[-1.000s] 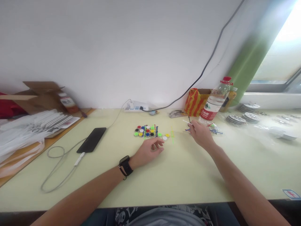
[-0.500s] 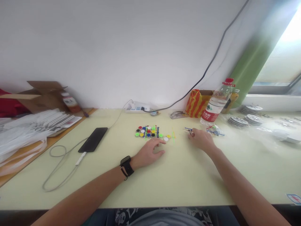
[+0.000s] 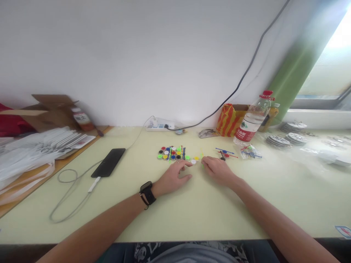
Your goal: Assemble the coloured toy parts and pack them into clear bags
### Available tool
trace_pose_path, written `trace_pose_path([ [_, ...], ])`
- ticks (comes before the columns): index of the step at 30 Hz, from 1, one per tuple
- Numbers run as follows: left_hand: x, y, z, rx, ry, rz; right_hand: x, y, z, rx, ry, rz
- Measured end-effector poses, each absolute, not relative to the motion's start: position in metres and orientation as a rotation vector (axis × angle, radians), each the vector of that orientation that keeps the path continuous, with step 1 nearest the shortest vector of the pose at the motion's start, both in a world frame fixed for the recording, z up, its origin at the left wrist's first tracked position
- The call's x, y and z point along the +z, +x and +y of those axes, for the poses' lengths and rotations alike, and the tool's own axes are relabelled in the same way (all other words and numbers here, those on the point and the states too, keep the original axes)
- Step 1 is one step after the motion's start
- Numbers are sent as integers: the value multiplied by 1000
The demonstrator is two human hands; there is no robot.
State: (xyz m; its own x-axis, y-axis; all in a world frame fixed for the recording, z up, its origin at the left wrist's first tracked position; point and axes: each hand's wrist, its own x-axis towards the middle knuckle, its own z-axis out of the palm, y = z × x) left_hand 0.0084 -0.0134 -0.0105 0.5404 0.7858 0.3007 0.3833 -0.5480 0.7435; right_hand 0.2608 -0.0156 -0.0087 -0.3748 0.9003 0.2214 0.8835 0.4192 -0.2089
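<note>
My left hand (image 3: pixel 175 177) lies on the table with fingers bent and thumb apart, holding nothing; its index fingertip is close to a small white disc (image 3: pixel 193 162). My right hand (image 3: pixel 216 170) pinches a thin white stick (image 3: pixel 199 160), which points left toward that disc. A yellow disc (image 3: pixel 196 158) and a green disc (image 3: pixel 188 157) sit beside it. Partly under my right fingers lies a yellow-green stick (image 3: pixel 202 155). Farther left is a cluster of small coloured discs (image 3: pixel 166 153) with sticks among them. Right of my right hand, blue, red and black sticks (image 3: pixel 225 152) lie with discs.
A clear bag of small coloured parts (image 3: pixel 250 152) lies by a large water bottle (image 3: pixel 250 124). A striped bag (image 3: pixel 229 120), a power strip (image 3: pixel 159 126) and stacks of white discs (image 3: pixel 277 141) stand farther back. A cabled phone (image 3: pixel 108 162) lies at left.
My right hand has moved left from the sticks near the clear bag to the white disc, carrying a white stick. Blue, red and black sticks now show where it was. My left hand is nearly still.
</note>
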Motion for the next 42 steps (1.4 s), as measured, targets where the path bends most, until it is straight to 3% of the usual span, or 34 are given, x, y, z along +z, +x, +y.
trace_pose_path([
  [34, -10, 9, -13, 766, 2169, 987, -11, 256, -11, 67, -1649, -2357],
  [42, -14, 9, -12, 806, 2185, 983, -2, 251, -21, 168, -1442, -2399],
])
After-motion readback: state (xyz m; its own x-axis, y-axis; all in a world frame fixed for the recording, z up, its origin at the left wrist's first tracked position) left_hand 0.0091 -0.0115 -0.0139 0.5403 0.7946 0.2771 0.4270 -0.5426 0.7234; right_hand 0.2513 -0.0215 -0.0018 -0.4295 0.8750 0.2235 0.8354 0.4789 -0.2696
